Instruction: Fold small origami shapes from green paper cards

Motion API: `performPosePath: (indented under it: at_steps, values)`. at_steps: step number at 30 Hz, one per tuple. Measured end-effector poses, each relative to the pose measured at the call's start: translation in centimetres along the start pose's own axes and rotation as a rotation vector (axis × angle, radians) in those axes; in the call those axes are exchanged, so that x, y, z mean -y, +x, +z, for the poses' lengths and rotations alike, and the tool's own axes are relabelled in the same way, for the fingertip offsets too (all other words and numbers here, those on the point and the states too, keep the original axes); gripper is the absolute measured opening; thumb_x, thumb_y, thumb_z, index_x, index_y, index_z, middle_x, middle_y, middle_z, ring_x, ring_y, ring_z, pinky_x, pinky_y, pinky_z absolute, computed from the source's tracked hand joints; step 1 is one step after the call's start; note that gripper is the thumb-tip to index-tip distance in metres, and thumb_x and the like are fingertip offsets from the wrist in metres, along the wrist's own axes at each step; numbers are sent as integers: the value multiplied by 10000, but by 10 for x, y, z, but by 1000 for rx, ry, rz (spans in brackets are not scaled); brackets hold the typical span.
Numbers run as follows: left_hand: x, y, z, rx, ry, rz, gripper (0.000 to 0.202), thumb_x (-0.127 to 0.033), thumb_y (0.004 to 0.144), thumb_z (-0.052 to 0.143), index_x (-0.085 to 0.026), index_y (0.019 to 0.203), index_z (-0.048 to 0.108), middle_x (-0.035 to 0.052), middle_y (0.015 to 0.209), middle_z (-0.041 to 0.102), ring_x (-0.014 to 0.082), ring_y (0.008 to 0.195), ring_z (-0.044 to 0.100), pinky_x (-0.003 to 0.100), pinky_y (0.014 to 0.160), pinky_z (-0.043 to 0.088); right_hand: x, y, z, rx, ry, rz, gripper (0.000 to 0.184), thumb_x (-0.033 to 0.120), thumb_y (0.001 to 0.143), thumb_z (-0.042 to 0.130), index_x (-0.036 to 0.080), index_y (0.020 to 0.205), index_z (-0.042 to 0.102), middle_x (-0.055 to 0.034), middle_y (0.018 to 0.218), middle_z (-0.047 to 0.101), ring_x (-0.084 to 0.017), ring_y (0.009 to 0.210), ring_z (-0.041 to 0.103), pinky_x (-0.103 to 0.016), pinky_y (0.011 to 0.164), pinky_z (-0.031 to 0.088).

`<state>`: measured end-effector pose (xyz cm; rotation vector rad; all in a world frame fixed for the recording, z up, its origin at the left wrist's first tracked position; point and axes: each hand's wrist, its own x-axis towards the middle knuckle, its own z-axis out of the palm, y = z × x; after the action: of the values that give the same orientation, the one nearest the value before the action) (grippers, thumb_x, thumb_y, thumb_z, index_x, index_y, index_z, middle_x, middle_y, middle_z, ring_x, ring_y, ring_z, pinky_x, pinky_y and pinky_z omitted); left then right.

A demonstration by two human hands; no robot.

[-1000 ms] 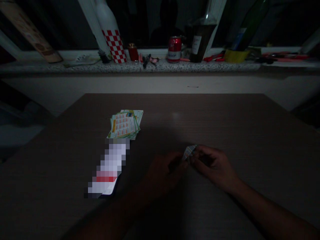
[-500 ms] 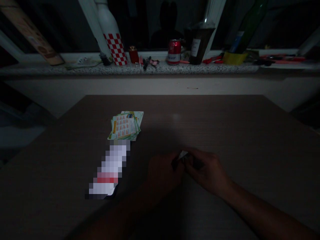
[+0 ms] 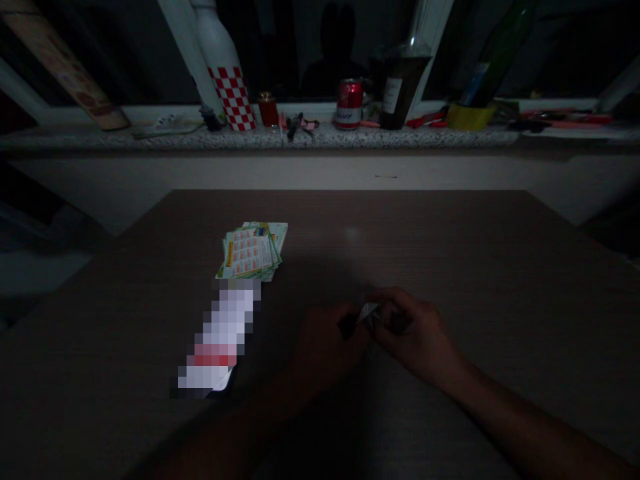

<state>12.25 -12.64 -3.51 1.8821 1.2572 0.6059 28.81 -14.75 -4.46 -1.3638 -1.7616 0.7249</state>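
Between my two hands, just above the wooden table (image 3: 475,267), a small pale folded piece of paper (image 3: 369,310) shows as a pointed, faintly striped shape. My left hand (image 3: 327,343) is closed on its left side, back of the hand up and deep in shadow. From the right, my right hand (image 3: 420,337) pinches the paper with thumb and fingers, the index finger bent over the top. Most of the paper is hidden by the fingers, and the dim light blurs its edges.
To the left lies a stack of printed green-and-white cards (image 3: 250,253), with a lit, pixelated phone (image 3: 225,333) in front of it. Along the granite sill (image 3: 320,139) stand a checkered bottle (image 3: 233,100), a red can (image 3: 349,105), a dark cup (image 3: 397,93) and a green bottle (image 3: 493,60).
The fingers of my right hand have lifted and shifted slightly at the top of the paper, and its outline looks a bit more pointed. The cards and phone have not moved.
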Motion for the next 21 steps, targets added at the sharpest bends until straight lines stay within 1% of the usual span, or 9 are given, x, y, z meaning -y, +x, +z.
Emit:
performPosePath:
  at_steps: [2, 6, 11, 14, 18, 21]
  values:
    - [1, 0, 0, 18, -71, -4, 233, -330, 844, 520, -157, 834, 676, 28, 727, 685, 155, 639, 621, 239, 562, 432, -1, 0, 0, -3, 26, 10, 274, 99, 740, 577, 190, 998, 570, 72, 570, 524, -87, 497, 526, -189, 483, 415]
    - [3, -1, 0, 54, -216, -43, 223, -352, 828, 560, -150, 847, 652, 29, 733, 671, 155, 665, 614, 235, 569, 436, -3, 0, -1, -9, 91, 30, 175, 104, 743, 575, 199, 877, 515, 77, 583, 492, -82, 512, 501, -189, 488, 395]
    - [5, 1, 3, 74, -322, -85, 201, -345, 793, 601, -144, 796, 615, 11, 701, 620, 137, 638, 569, 228, 556, 402, -3, -2, -1, -15, 144, 59, 204, 108, 745, 573, 223, 778, 408, 80, 623, 445, -77, 523, 444, -191, 476, 358]
    - [8, 4, 5, 85, -427, -106, 195, -339, 763, 626, -146, 776, 598, -1, 689, 592, 127, 629, 542, 227, 560, 387, -2, -3, -2, -13, 147, 39, 212, 116, 754, 575, 227, 766, 394, 77, 623, 445, -79, 520, 438, -194, 472, 357]
    - [10, 7, 6, 111, -614, -169, 175, -300, 704, 655, -148, 738, 577, -22, 655, 555, 108, 593, 497, 221, 558, 361, 2, -4, -5, -55, 7, -58, 168, 126, 775, 576, 214, 754, 434, 36, 663, 541, -93, 542, 508, -205, 481, 397]
    - [10, 9, 3, 102, -679, -199, 172, -301, 698, 646, -146, 734, 582, -25, 651, 555, 105, 590, 489, 221, 563, 356, 5, -5, -9, -86, -94, -234, 93, 124, 799, 580, 195, 845, 543, -10, 735, 626, -127, 625, 602, -241, 563, 488]
